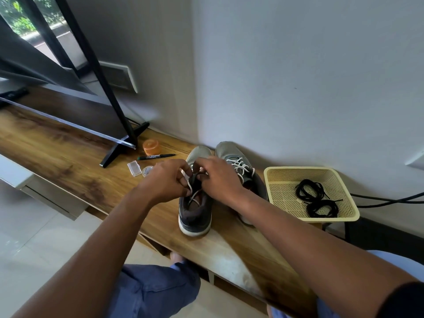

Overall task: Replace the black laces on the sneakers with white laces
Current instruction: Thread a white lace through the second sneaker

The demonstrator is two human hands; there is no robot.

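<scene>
Two grey sneakers stand side by side on the wooden shelf [68, 161], toes to the wall. The right sneaker [238, 166] is laced with a white lace. Over the left sneaker [195, 214] both my hands work on a white lace [191, 191]. My left hand [167, 180] pinches a strand of it above the tongue. My right hand [218, 177] pinches the lace close by, fingers curled. Much of the lacing is hidden under my hands. Two coiled black laces [314, 198] lie in the yellow basket [275, 175].
Left of the shoes lie a black marker [156, 156], an orange lid [151, 146], a small clear box [134, 168] and a tape roll [146, 171]. A TV stand foot [121, 148] sits behind them. Cables [390, 199] run right of the basket. The wall is close behind.
</scene>
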